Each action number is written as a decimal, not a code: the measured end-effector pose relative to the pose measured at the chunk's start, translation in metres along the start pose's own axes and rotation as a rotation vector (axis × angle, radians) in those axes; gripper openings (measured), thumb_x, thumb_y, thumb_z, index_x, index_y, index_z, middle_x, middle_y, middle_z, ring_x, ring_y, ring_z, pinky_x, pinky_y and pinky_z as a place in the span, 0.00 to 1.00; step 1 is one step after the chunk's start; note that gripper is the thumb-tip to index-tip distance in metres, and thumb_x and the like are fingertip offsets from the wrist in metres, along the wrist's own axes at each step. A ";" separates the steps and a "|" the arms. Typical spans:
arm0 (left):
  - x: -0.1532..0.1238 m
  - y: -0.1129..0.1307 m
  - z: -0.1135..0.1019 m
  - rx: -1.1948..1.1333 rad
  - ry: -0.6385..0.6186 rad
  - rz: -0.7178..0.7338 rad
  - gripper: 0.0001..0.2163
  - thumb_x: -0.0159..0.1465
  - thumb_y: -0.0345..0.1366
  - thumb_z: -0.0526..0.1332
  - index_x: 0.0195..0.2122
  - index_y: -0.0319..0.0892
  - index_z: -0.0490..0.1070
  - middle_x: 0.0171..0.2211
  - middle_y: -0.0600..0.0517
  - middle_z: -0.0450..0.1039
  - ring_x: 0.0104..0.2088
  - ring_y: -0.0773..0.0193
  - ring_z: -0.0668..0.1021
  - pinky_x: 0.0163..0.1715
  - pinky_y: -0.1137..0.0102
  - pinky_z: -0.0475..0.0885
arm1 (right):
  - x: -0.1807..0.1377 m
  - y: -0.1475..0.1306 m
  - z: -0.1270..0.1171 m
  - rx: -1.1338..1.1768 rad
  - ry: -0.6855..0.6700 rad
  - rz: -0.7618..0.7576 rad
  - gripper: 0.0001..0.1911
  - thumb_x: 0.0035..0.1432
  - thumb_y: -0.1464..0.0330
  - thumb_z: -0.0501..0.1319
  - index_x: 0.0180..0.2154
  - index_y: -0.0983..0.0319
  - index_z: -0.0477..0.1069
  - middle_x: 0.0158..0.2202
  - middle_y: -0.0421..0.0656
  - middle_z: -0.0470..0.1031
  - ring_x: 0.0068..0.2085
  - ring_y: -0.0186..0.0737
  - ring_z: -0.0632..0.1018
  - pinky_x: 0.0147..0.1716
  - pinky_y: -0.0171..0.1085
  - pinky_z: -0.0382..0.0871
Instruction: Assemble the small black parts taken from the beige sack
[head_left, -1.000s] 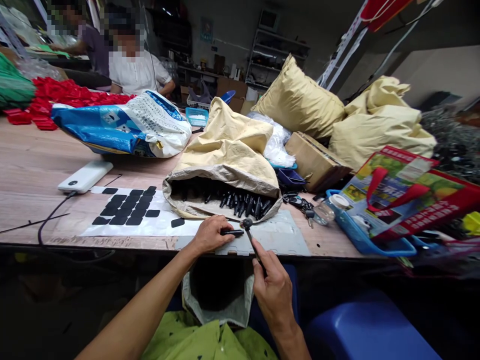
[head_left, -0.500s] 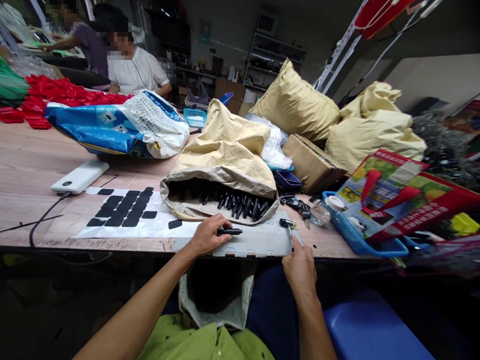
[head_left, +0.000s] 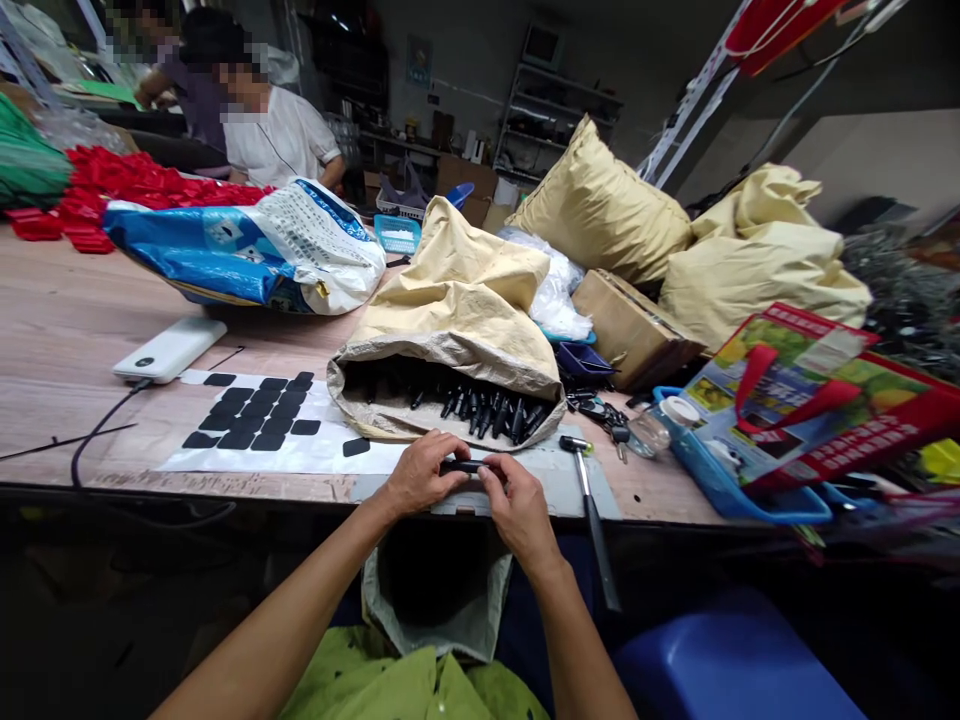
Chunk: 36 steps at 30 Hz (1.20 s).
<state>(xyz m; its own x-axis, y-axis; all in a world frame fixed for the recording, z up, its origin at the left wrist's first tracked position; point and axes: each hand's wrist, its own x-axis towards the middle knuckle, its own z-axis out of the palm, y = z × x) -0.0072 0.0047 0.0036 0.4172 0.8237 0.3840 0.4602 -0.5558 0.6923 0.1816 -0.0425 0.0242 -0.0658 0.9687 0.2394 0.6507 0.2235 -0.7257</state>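
Note:
My left hand [head_left: 418,472] and my right hand [head_left: 516,508] both grip a small black stick-shaped part [head_left: 462,466] over a grey plate [head_left: 559,484] at the table's front edge. The fingertips of both hands meet on the part. A small hammer [head_left: 589,500] lies to the right of my right hand, its head on the plate and its handle hanging over the edge. Just behind my hands an open tan sack [head_left: 457,330] shows several more black parts [head_left: 487,410] in its mouth.
A white sheet with black pads [head_left: 255,425] and a white power bank [head_left: 170,349] lie to the left. A blue-white bag [head_left: 247,250], tan sacks [head_left: 600,205], a cardboard box [head_left: 630,325] and a blue basket [head_left: 739,485] crowd the table. Two people sit at the far left.
My right hand set the hammer down on the right of the plate, then moved left and took hold of the black part that my left hand holds.

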 end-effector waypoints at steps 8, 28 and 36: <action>-0.001 -0.002 0.004 0.195 -0.068 0.075 0.09 0.65 0.40 0.65 0.44 0.44 0.76 0.40 0.49 0.77 0.42 0.57 0.74 0.45 0.63 0.66 | -0.002 0.007 0.001 0.136 -0.032 0.050 0.10 0.67 0.63 0.58 0.44 0.61 0.75 0.36 0.42 0.80 0.36 0.39 0.78 0.40 0.36 0.70; -0.002 -0.003 0.004 0.261 -0.139 0.084 0.11 0.71 0.41 0.57 0.48 0.45 0.74 0.40 0.49 0.76 0.43 0.56 0.72 0.44 0.63 0.63 | 0.007 0.006 -0.014 -0.332 -0.171 -0.268 0.09 0.71 0.63 0.56 0.47 0.59 0.71 0.41 0.44 0.76 0.44 0.42 0.76 0.44 0.36 0.68; -0.005 0.000 0.005 0.376 -0.074 0.093 0.07 0.65 0.32 0.59 0.42 0.44 0.75 0.36 0.47 0.75 0.42 0.53 0.70 0.45 0.57 0.60 | 0.009 0.001 0.000 -0.369 -0.141 -0.309 0.06 0.68 0.67 0.55 0.40 0.59 0.70 0.38 0.44 0.74 0.39 0.41 0.73 0.39 0.36 0.64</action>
<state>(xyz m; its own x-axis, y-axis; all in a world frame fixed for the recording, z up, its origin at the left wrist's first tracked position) -0.0058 0.0003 -0.0015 0.5197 0.7655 0.3795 0.6673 -0.6410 0.3792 0.1816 -0.0333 0.0257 -0.3828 0.8739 0.2995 0.8073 0.4741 -0.3515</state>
